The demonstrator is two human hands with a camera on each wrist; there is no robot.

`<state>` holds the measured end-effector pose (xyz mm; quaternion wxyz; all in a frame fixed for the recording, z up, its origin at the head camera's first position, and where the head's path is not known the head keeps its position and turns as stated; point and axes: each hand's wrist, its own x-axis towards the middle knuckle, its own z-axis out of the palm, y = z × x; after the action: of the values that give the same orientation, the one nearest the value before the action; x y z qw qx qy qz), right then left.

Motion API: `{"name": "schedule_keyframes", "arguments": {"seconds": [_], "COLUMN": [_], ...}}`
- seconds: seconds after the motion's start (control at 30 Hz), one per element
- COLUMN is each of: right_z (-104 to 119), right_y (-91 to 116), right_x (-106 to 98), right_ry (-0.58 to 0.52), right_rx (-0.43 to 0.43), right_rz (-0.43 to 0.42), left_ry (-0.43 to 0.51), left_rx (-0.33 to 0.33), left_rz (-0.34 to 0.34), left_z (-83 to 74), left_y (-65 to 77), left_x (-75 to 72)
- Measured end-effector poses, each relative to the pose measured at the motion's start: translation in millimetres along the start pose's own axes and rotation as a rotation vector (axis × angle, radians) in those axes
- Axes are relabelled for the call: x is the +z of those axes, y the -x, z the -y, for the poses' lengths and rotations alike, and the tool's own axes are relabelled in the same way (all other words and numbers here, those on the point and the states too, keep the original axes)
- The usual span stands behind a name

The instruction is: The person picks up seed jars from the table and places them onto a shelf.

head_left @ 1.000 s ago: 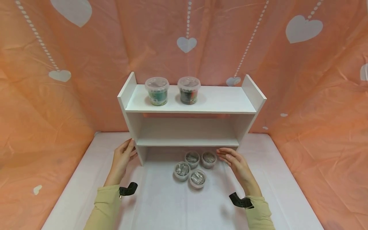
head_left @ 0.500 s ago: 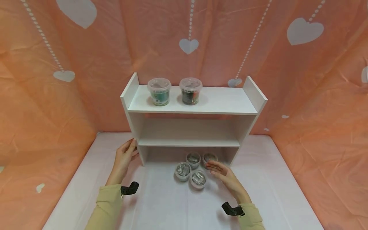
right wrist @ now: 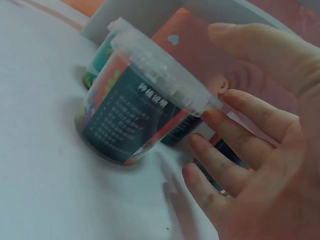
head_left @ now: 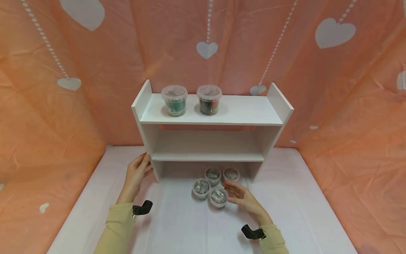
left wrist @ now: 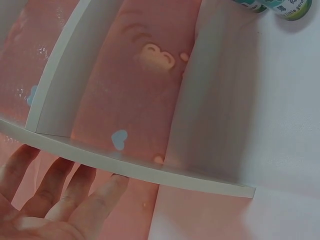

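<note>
Several clear plastic tubs stand grouped on the table in front of the lowest level of a white shelf (head_left: 207, 156). My right hand (head_left: 243, 201) is at the right side of the nearest tub (head_left: 218, 196), thumb and fingers spread. In the right wrist view, that hand's loosely extended fingertips are right by the lid of a tub (right wrist: 135, 107) with a dark label and white print. My left hand (head_left: 134, 174) rests against the outside of the shelf's left side panel (left wrist: 145, 170); its fingertips meet the panel in the left wrist view.
Two lidded tubs stand on the top board: one with a green label (head_left: 175, 104), another with a dark label (head_left: 208, 103). A white cloth covers the table (head_left: 177, 225). Orange curtain (head_left: 241, 42) with white hearts hangs behind and on both sides.
My right hand has moved left and toward me, from beside the back right tub to the nearest one. The left hand stays at the side panel, and the tubs keep their places.
</note>
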<state>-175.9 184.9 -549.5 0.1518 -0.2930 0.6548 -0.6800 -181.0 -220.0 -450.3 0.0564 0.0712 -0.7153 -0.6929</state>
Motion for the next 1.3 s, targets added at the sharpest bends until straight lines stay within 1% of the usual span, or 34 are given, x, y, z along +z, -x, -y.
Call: {"name": "schedule_keyframes", "arguments": {"seconds": [0.2,0.33,0.63,0.73,0.9,1.1,1.17,1.3], "right_z": [-6,-9,-11,-13,-16,-13,-12,-7], "right_y": [0,1,1,1,1,1,2,3], "right_x": [5,8,15,16,18,18,16,10], "right_ry": [-0.001,-0.001,-0.037,-0.02,0.016,0.037,0.057,0.091], "right_rx": [0.052,0.098,0.166,0.148,0.094,0.094,0.1,0.08], "right_rz": [0.021,0.024,-0.008,-0.012,-0.027,-0.068,-0.09,-0.119], "left_ry": [-0.025,-0.021,0.003,0.01,0.019,0.005,0.002,0.005], "left_rx": [-0.011,-0.003,-0.007,-0.009,-0.006,-0.001,-0.003,0.0], "left_rz": [-0.004,0.002,-0.019,-0.022,-0.021,-0.019,-0.015,0.0], "left_z": [-0.1,-0.5,-0.5,0.2,2.2,2.1,1.8,1.2], "left_y": [0.2,-0.8,-1.9,-2.1,-1.5,-1.1,-1.2,-1.7], "left_x": [-0.6,-0.4,1.6,1.9,1.9,1.4,1.2,0.3]}}
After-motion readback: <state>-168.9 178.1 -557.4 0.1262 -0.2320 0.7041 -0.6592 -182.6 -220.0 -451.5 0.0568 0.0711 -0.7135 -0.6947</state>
